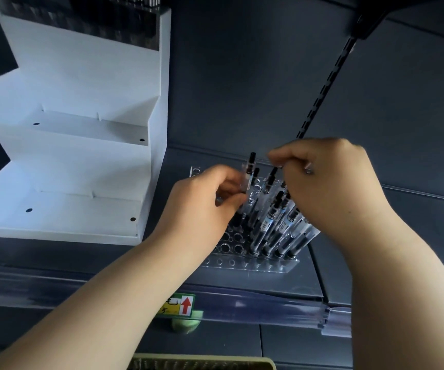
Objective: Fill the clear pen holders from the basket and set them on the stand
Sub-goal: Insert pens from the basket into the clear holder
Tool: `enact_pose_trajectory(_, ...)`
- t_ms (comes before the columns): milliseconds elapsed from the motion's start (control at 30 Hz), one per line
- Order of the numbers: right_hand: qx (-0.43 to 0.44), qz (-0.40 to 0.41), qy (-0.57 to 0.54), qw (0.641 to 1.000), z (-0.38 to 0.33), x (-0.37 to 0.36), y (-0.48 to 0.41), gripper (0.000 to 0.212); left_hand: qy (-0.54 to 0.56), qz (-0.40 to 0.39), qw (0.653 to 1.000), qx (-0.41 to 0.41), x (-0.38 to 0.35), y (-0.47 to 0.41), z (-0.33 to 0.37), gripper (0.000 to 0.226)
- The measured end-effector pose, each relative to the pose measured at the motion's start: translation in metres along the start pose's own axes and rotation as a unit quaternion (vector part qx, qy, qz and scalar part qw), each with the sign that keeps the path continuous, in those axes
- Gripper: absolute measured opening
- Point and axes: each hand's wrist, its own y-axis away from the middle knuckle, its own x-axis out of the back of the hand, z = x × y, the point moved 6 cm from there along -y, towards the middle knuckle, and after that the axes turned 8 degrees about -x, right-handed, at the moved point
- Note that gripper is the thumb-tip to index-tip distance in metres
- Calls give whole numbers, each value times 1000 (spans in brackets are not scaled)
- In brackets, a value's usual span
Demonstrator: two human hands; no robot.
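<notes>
- Two hands meet over the clear pen holder (242,264), which sits on the dark shelf (82,260) at 4 o'clock from the white stand (82,161), not yet on it.
- Left hand (210,198): thumb and fingertips pinch one pen (250,169), held near upright above the holder's rear holes.
- Right hand (330,188): fingers curled over the tops of the standing pens (271,225); whether it grips any cannot be told.
- Step in hand, as judged: seating the pinched pen. This is best done by aiming its tip at a free hole at 9 o'clock of the filled rows, lowering it straight, and steadying the leaning neighbours so none tips out.
- Basket (202,363): only its rim shows, at 6 o'clock on the frame edge.
- Surroundings: dark grey shop shelving, a slotted upright (325,86) running to 1 o'clock, and a clear front rail carrying a red-arrow label (181,305) at 6 o'clock of the holder.
</notes>
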Motion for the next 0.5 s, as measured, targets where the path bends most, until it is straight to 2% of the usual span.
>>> enact_pose_trajectory(267,-15,-34,-14,999,8,-5,1,37,-55,-78,995,38,-22,3,-18,12)
enact_pose_trajectory(500,-24,-55,-9,998,8,-3,1,39,-79,-94,991,51,-24,2,-20,8)
